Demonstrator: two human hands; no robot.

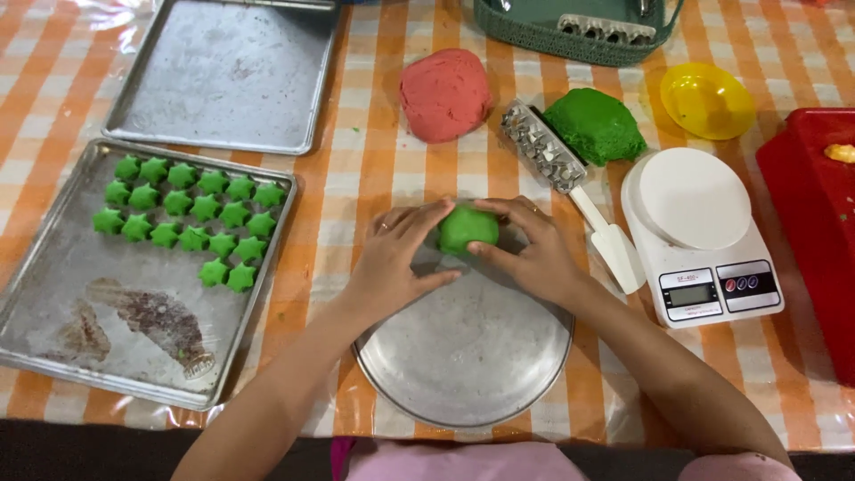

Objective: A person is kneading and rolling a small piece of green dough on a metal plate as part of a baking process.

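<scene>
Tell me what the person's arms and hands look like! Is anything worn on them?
Both arms are bare, with no sleeves over the forearms. The left hand seems to have a thin ring on one finger. The right hand may have one too. Pink clothing shows at the bottom edge.

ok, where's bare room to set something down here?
Upper baking tray is bare. Lower tray is free left of and below the green stars. Round pan is open below both hands. Crowded: between red dough, green dough, roller cutter and scale.

Green basket (570, 40) cut off above
</scene>
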